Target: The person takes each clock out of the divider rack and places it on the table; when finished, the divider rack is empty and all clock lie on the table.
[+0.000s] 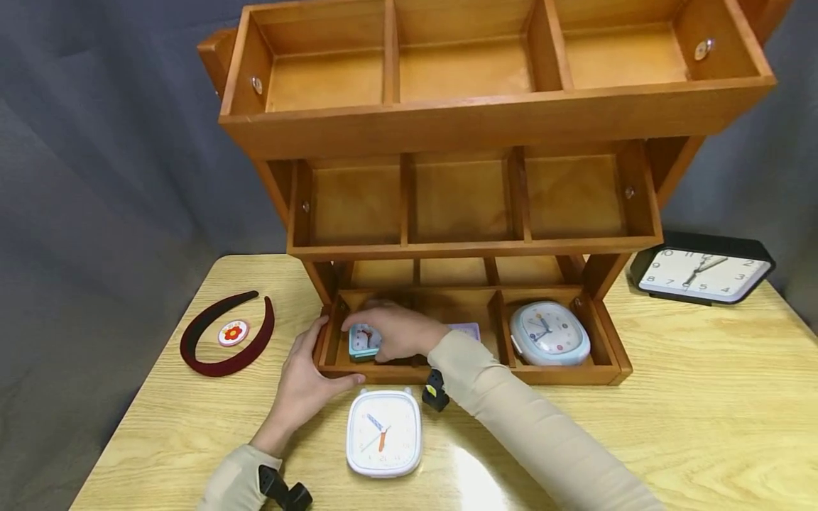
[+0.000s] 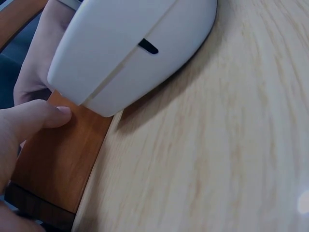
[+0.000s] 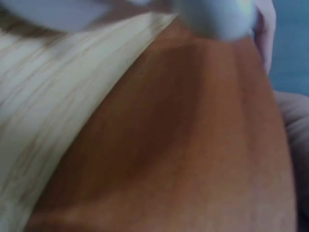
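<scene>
Gripping the teal clock (image 1: 361,343), the right hand (image 1: 402,330) has its fingers curled over it, in the left compartment of the bottom tray (image 1: 511,375); the right wrist view is too blurred to show the fingertips. The left hand (image 1: 307,380) has thumb and fingers spread wide apart round that tray's front left corner, the thumb touching the front wall. Just in front of this wall lies a white clock (image 1: 383,433), face up on the tabletop (image 1: 671,440). Beside the right wrist, a lilac-edged object (image 1: 468,330) shows partly in the middle compartment, and a pale blue clock (image 1: 551,333) sits in the right one. Farther out, a dark red headband (image 1: 224,367) curves round a flower badge (image 1: 233,333) near the tabletop's left edge, and a black clock (image 1: 703,270) stands toward its back right corner
</scene>
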Available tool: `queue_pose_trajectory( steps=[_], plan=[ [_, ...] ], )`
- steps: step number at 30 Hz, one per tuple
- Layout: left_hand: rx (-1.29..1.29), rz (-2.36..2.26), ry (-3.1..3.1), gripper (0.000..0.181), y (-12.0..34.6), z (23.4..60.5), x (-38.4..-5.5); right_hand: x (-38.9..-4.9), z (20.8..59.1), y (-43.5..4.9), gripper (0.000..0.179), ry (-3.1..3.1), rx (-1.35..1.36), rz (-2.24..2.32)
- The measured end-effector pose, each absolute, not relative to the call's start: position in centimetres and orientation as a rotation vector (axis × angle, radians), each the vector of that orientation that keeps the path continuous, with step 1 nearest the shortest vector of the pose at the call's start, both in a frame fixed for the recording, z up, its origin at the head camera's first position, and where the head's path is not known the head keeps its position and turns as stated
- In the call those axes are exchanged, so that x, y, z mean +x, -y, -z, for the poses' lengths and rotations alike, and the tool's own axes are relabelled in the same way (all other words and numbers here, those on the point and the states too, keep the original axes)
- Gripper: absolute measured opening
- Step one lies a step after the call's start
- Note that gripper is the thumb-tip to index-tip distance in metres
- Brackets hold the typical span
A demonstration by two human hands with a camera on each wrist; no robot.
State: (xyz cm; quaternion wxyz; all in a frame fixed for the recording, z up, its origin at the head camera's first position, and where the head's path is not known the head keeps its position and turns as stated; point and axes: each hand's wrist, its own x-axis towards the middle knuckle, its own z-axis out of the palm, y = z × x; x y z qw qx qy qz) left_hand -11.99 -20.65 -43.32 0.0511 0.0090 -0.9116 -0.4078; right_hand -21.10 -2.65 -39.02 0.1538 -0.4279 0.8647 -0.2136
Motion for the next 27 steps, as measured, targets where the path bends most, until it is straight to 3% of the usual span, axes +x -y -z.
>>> queue_pose_trajectory(
  steps=[15, 27],
  plan=[
    [0.044, 1.246, 2.786, 0.110, 20.5, 43.2, -12.0, -20.9, 39.1, 2.7, 0.058, -2.546, -1.255, 0.509],
    [0.035, 1.218, 2.796, 0.108, 20.6, 43.3, -12.0, -20.9, 38.3, 1.3, 0.062, -2.557, -1.331, 0.768]
  ],
)
